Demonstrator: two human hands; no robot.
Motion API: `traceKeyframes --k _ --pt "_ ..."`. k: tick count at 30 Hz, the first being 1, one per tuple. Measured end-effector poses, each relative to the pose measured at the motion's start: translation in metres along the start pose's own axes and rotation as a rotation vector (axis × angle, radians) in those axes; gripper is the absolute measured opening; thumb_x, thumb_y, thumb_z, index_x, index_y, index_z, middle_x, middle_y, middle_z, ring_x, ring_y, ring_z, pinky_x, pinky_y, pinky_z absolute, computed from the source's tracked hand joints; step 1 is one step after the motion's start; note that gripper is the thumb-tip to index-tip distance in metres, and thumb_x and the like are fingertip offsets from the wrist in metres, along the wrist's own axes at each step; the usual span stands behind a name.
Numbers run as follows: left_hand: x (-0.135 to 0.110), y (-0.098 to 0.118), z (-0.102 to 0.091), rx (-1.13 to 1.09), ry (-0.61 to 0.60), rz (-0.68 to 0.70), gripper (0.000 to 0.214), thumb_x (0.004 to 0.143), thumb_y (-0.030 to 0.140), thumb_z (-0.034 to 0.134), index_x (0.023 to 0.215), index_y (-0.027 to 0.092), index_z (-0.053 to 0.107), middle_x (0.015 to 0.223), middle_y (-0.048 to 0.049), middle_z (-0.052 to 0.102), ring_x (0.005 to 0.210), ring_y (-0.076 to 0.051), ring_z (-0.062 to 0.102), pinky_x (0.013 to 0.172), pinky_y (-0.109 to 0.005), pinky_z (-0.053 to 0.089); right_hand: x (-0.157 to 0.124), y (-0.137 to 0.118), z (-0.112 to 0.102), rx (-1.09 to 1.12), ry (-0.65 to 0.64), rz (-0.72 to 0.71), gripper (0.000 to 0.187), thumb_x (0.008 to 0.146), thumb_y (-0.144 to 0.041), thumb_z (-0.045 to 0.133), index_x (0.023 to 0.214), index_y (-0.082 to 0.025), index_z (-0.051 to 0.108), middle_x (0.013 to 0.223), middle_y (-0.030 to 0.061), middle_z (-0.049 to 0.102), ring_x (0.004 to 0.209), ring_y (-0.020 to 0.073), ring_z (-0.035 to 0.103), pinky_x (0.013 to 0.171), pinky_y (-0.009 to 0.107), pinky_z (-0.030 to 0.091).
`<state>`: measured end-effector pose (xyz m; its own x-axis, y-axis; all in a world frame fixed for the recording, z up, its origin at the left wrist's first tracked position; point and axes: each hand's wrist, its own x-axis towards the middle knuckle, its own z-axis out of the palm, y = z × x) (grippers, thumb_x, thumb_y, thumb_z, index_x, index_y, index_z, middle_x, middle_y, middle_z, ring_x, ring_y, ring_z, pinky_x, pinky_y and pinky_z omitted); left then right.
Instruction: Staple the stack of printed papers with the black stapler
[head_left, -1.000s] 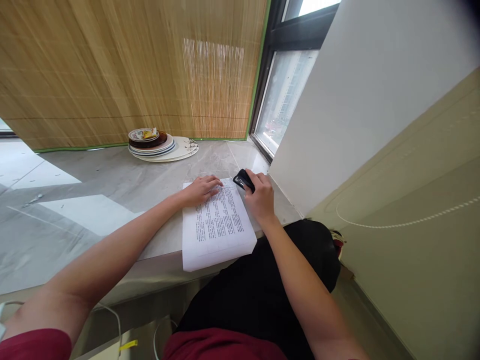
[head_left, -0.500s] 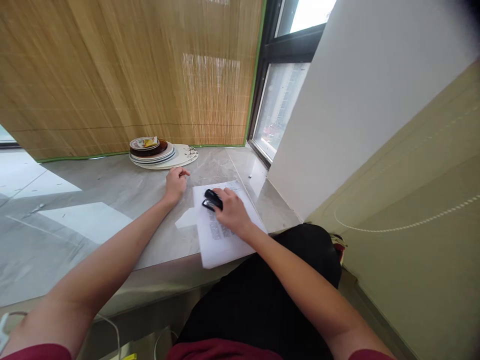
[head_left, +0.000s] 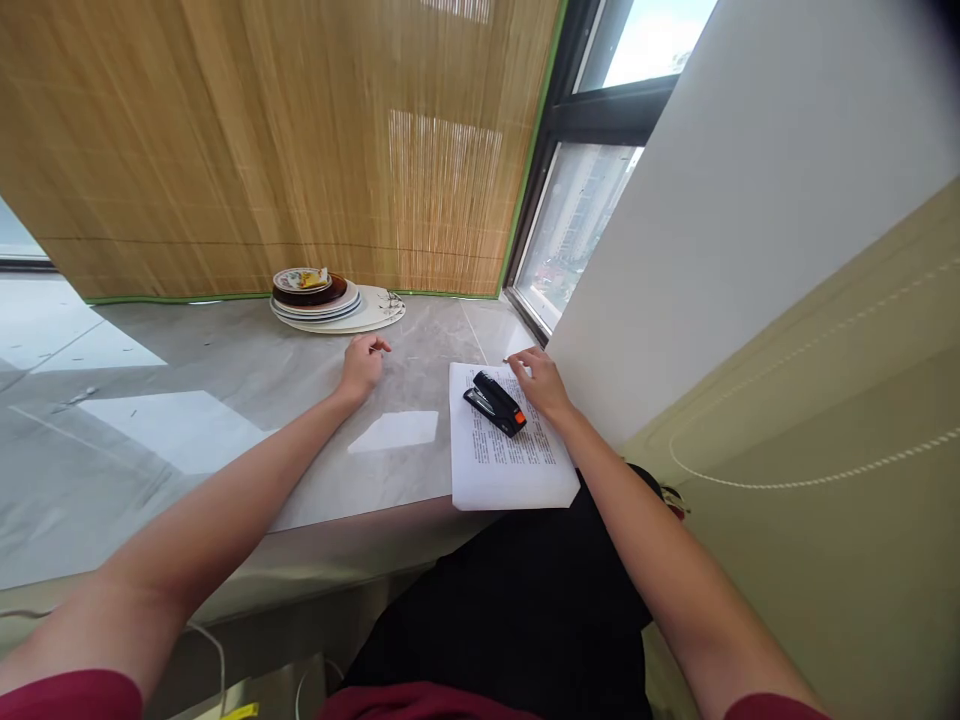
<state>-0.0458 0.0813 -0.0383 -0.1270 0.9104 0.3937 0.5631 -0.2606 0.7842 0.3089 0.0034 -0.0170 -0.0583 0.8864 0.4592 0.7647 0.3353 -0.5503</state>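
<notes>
Head view: stapler [head_left: 495, 404] lies loose on the paper [head_left: 510, 470], just at 8 o'clock of the right hand [head_left: 541, 383], fingers loosely spread on the sheet's far corner, gripping nothing. Left hand [head_left: 362, 365] rests on the counter [head_left: 187, 350], fingers half curled, empty; plates [head_left: 330, 300] at its 11 o'clock, apart

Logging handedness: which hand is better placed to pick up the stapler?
Probably right: the right hand is at the printed sheets beside the stapler; the left hand is farther off, over the countertop.
</notes>
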Motion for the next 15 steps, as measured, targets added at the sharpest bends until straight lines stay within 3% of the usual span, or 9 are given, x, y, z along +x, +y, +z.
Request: traceKeyframes --k 4,8,11,15 --pt "0.000 -0.003 0.002 0.002 0.003 0.009 0.024 0.071 0.010 0.050 0.079 0.021 0.070 0.091 -0.0070 0.066 0.085 -0.023 0.064 0.087 -0.036 0.052 0.014 0.025 0.028 -0.229 -0.136 -0.033 0.031 0.103 -0.039 0.063 0.126 -0.022 0.075 0.157 0.0170 0.056 0.145 0.0334 0.051 0.122 0.056 0.040" --pt "0.001 -0.006 0.004 -0.003 -0.017 -0.001 0.026 0.071 0.009 0.050 0.080 0.021 0.071 0.090 -0.0066 0.066 0.084 -0.023 0.064 0.086 -0.035 0.052 0.014 0.029 0.050 -0.334 -0.252 0.007 0.041 0.109 -0.039 0.057 0.144 -0.021 0.063 0.167 0.0199 0.048 0.157 0.0359 0.042 0.127 0.065 0.030" --pt "0.002 -0.007 0.005 -0.020 -0.014 -0.003 0.025 0.071 0.008 0.051 0.080 0.019 0.071 0.093 -0.0068 0.066 0.080 -0.021 0.063 0.088 -0.035 0.052 0.017 0.015 0.062 -0.356 -0.270 -0.007 0.043 0.110 -0.041 0.055 0.147 -0.018 0.059 0.168 0.0212 0.047 0.159 0.0352 0.040 0.128 0.065 0.028" --pt "0.003 -0.008 0.005 -0.083 0.017 -0.042 0.024 0.072 0.008 0.052 0.079 0.018 0.072 0.097 -0.0073 0.066 0.077 -0.020 0.064 0.083 -0.034 0.052 0.027 -0.027 0.091 -0.335 -0.328 -0.039 0.046 0.110 -0.046 0.055 0.147 -0.018 0.058 0.169 0.0189 0.046 0.161 0.0327 0.037 0.131 0.061 0.026"
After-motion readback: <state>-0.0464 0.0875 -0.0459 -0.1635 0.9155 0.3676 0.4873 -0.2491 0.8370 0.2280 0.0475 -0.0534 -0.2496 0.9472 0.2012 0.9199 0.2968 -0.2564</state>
